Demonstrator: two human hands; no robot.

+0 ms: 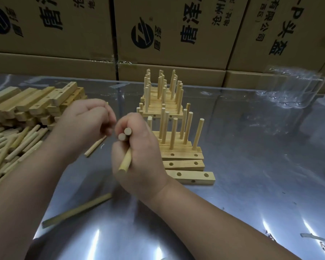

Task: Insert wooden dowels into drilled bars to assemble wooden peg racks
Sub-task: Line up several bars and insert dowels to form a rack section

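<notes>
While my right hand [139, 152] is curled round two dowels [128, 131], their round ends poking up past the thumb, my left hand [83, 119] is bunched just beside them; whether it pinches anything I cannot tell. The nearest empty bar [190, 177] lies flat on the table [242, 194], holes up, right of that fist. These pegs look light, stiff and smooth, so I'd grip one mid-shaft and steer it straight into a hole.
</notes>
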